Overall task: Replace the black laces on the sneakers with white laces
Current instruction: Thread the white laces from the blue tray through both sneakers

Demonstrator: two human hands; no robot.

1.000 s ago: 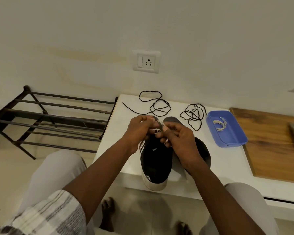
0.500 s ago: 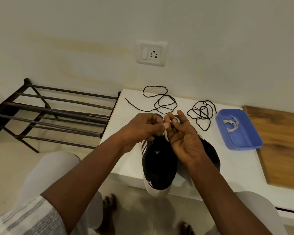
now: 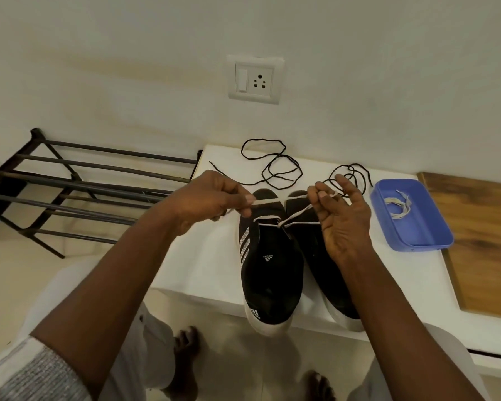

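White flat lace, woven tape, crosses once over the striped sneaker. Second sneaker lies just beside it. Both are black fabric on white soles, heels past the white table edge. Thin round cords, count two: first black lace and second black lace, loosely coiled behind the toes. Blue plastic tray holds one spare pale lace. Left hand and right hand are apart, each pinching a lace end; the right's other fingers are spread.

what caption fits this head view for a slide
Left hand and right hand each pinch a flat white lace over a striped black sneaker; two thin black laces lie behind.
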